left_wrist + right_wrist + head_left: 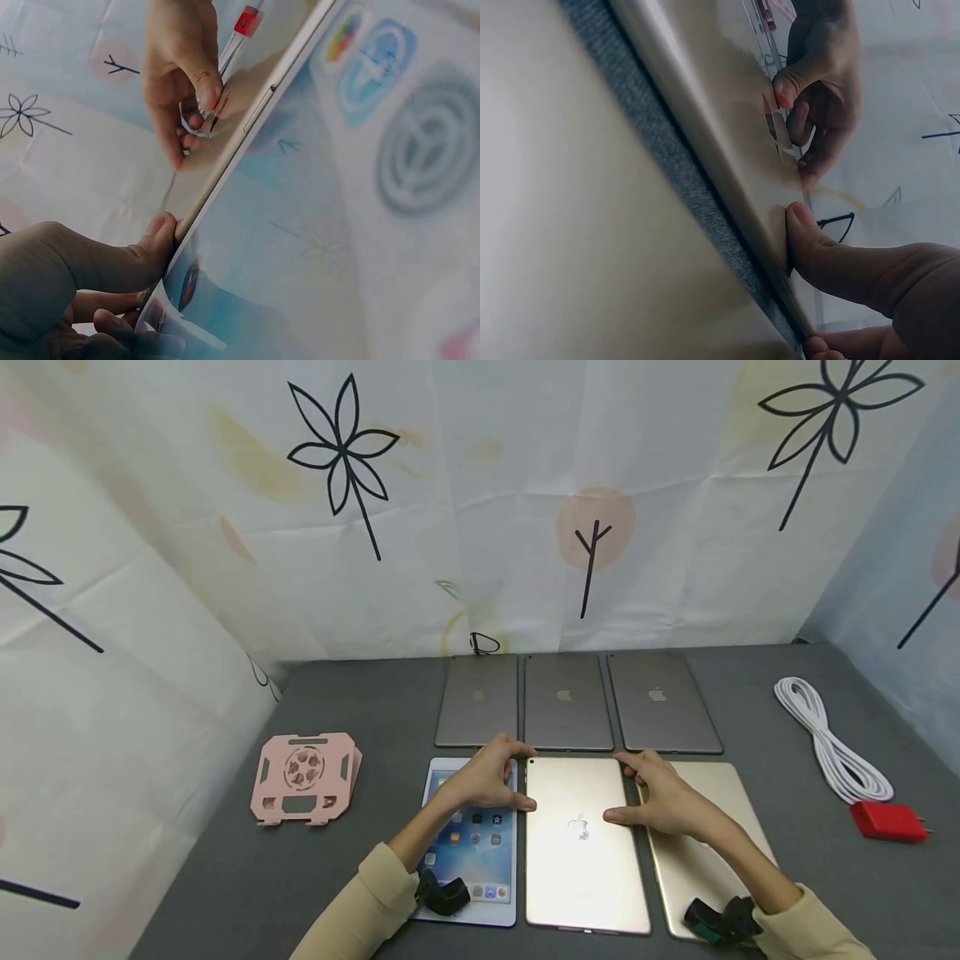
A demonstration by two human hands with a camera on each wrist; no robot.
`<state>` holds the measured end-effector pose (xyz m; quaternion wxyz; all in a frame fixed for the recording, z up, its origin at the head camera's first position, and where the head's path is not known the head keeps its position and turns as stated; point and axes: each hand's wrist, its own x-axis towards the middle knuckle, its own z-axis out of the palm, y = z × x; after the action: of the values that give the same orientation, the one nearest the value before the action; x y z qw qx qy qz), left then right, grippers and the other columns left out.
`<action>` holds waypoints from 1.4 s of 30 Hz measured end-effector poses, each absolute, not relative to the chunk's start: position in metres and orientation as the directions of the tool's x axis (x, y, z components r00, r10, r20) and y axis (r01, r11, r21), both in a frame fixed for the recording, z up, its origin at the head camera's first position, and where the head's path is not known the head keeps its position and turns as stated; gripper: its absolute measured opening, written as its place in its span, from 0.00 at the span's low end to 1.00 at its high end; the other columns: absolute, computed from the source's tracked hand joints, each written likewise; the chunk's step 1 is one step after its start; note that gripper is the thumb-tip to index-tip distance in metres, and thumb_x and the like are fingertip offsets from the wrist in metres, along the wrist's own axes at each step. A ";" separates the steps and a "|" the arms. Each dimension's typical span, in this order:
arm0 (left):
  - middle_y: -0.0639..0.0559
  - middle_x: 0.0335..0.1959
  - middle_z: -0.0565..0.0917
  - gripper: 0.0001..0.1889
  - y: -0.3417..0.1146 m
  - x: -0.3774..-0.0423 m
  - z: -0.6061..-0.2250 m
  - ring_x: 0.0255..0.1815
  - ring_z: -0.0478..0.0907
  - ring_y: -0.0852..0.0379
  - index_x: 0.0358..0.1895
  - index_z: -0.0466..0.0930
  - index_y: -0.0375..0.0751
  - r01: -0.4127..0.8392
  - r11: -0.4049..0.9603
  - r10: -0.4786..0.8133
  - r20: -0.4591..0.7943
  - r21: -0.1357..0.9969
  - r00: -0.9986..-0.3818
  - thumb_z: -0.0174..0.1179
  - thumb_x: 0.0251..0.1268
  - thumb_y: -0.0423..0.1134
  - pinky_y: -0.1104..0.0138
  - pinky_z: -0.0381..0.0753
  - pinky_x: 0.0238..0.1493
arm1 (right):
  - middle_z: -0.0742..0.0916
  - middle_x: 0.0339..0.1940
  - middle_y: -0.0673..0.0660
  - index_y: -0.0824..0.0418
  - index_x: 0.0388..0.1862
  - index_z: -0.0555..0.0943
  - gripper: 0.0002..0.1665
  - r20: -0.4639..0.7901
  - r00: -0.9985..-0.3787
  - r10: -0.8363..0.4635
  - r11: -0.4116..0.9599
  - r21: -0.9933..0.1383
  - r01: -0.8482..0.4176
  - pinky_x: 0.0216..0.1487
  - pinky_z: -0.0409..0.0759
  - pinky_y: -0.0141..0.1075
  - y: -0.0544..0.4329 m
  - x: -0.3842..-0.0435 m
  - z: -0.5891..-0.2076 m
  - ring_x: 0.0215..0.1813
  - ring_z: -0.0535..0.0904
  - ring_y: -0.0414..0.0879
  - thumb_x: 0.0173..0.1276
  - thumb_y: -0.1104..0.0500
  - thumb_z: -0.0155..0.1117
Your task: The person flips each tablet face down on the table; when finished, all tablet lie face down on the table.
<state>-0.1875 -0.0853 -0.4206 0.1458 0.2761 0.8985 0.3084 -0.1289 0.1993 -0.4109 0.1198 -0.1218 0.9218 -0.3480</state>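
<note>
A gold tablet (581, 877) lies back up on the table between my two hands, its apple logo showing. My left hand (486, 777) grips its upper left corner, index finger at the top edge and thumb against the left side. At the opposite upper corner my right hand (660, 795) holds on, with the thumb on the back and the fingers at the corner. Under the left forearm is a white tablet (504, 852) with its screen lit. Another gold tablet (723, 797) lies partly hidden under the right forearm. In the right wrist view, a narrow grey gap separates the gold tablets.
Three grey tablets (567, 714) form a row behind, close to the patterned cloth backdrop (510, 468). A pink folded stand (273, 777) sits at the left. On the right are a coiled white cable (843, 756) and a red plug adapter (888, 821).
</note>
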 end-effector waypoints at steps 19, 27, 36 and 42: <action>0.43 0.58 0.79 0.38 -0.087 -0.189 -0.424 0.29 0.67 0.64 0.67 0.77 0.41 0.448 0.634 0.608 -0.048 0.630 -0.792 0.81 0.50 0.42 0.72 0.67 0.34 | 0.77 0.52 0.67 0.75 0.75 0.65 0.59 -0.095 -0.941 -0.324 0.740 -0.646 -0.190 0.37 0.65 0.39 0.200 -0.130 -0.415 0.43 0.66 0.50 0.55 0.46 0.82; 0.43 0.57 0.79 0.38 -0.088 -0.188 -0.425 0.28 0.66 0.64 0.68 0.77 0.41 0.441 0.628 0.609 -0.052 0.642 -0.792 0.81 0.50 0.42 0.72 0.67 0.33 | 0.77 0.51 0.69 0.71 0.73 0.69 0.54 -0.086 -0.938 -0.337 0.738 -0.643 -0.206 0.40 0.71 0.43 0.195 -0.128 -0.412 0.45 0.69 0.53 0.54 0.50 0.83; 0.42 0.58 0.79 0.39 -0.089 -0.191 -0.417 0.28 0.67 0.64 0.69 0.76 0.40 0.447 0.593 0.652 -0.074 0.670 -0.755 0.80 0.52 0.43 0.73 0.68 0.33 | 0.79 0.56 0.68 0.67 0.73 0.71 0.50 -0.070 -0.920 -0.387 0.716 -0.651 -0.252 0.46 0.77 0.51 0.174 -0.127 -0.397 0.53 0.74 0.58 0.57 0.48 0.81; 0.41 0.61 0.79 0.41 -0.108 -0.188 -0.409 0.25 0.68 0.66 0.72 0.73 0.40 0.452 0.578 0.673 -0.084 0.680 -0.735 0.79 0.53 0.43 0.73 0.70 0.31 | 0.80 0.55 0.67 0.66 0.73 0.72 0.48 -0.064 -0.905 -0.421 0.702 -0.655 -0.280 0.45 0.77 0.47 0.145 -0.132 -0.390 0.53 0.75 0.56 0.59 0.48 0.79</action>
<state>-0.1883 -0.1075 -0.4088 0.1692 0.3226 0.8720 0.3271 -0.1315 0.1454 -0.3905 0.1051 -0.1912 0.9166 -0.3352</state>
